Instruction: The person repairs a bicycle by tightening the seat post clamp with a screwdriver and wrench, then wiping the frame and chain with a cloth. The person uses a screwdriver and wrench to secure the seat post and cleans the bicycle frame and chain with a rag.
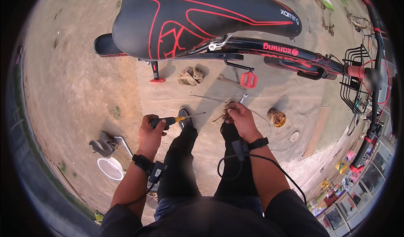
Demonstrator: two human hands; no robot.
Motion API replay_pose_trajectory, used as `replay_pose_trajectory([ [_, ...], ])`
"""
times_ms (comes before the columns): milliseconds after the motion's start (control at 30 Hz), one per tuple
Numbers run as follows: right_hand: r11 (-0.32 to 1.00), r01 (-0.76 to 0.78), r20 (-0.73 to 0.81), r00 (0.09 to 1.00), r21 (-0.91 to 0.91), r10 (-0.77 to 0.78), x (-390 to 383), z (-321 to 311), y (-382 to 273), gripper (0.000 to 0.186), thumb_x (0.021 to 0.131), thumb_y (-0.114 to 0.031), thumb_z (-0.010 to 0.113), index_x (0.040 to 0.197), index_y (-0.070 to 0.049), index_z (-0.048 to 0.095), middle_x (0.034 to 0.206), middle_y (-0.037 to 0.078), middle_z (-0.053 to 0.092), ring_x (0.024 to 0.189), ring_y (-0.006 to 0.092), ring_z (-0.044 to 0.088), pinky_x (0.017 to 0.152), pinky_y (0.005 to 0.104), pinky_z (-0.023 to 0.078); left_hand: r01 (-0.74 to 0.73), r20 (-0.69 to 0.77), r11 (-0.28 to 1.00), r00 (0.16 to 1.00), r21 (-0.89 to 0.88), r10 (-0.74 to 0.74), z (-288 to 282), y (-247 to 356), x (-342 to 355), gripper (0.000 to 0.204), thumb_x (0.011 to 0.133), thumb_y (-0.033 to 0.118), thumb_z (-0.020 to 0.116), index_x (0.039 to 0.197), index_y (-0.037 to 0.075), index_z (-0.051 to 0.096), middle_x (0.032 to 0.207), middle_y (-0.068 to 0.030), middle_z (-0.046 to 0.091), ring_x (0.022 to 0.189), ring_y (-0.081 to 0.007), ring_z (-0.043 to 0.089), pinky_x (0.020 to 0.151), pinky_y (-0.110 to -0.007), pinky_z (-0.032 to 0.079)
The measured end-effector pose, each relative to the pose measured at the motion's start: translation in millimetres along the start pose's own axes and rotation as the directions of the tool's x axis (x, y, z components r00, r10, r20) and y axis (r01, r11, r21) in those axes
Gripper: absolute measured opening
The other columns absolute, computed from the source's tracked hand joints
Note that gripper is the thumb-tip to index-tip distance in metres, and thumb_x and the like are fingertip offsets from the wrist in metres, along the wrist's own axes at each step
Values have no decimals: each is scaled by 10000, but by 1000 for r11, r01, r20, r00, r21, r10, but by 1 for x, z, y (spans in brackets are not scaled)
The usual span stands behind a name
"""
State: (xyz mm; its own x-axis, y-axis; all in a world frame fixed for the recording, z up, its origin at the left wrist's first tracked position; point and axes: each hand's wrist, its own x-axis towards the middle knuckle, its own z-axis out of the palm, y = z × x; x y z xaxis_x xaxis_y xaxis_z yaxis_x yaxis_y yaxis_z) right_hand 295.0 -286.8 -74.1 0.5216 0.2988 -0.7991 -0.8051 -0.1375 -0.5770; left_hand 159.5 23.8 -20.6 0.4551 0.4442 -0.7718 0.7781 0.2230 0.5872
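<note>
My left hand [154,129] is wrapped round the black and yellow handle of a screwdriver [170,121], its thin shaft pointing right. Opposite it, my right hand [237,116] is closed, fingers pinched together. The bright end of a wrench [243,97] sticks out beyond those fingers; a thin dark piece shows on their other side, and whether it belongs to the wrench I cannot tell. Both hands are apart, above my shoes and the ground. Ahead stands a black and red bicycle with a wide saddle [189,22] and a red pedal [249,80]; neither hand touches it.
A crumpled brown cloth [190,76] lies under the bicycle, near more wrenches [230,81]. A rusty can [276,117] stands right of my right hand. At left are a white basin [110,169] and a dark curved object [103,144]. Cabinets [353,203] line the right edge.
</note>
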Motion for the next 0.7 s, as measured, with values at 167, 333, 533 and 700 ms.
replay_pose_trajectory([
  [167,1000,23,-43,999,-13,-23,15,-2,7,152,1024,-62,556,1118,-27,669,979,51,699,855,152,695,730,282,545,-180,56,832,983,525,177,22,-11,20,358,919,207,769,1167,8,603,1044,-183,731,912,-303,732,802,-388,579],
  [333,989,144,-31,989,26,-143,46,-38,4,147,1002,-57,542,1053,-29,677,947,50,694,837,155,684,727,281,544,-364,244,661,931,657,270,68,-29,46,372,847,190,779,1146,26,630,1127,-200,687,1005,-416,694,859,-485,571],
  [533,871,391,-114,891,-296,-439,81,-73,-14,188,974,-96,669,1141,-26,721,897,3,696,779,93,637,710,245,514,-502,458,455,863,736,211,137,-48,88,320,846,195,767,1100,42,648,1082,-191,686,991,-414,690,861,-491,568],
  [700,602,457,-135,713,-655,-688,111,-79,-36,300,940,-179,775,1215,-62,743,921,68,725,726,120,657,697,279,534,-596,585,344,797,726,147,187,-66,130,309,852,195,756,1098,55,631,1073,-192,684,1000,-403,694,864,-489,569],
])
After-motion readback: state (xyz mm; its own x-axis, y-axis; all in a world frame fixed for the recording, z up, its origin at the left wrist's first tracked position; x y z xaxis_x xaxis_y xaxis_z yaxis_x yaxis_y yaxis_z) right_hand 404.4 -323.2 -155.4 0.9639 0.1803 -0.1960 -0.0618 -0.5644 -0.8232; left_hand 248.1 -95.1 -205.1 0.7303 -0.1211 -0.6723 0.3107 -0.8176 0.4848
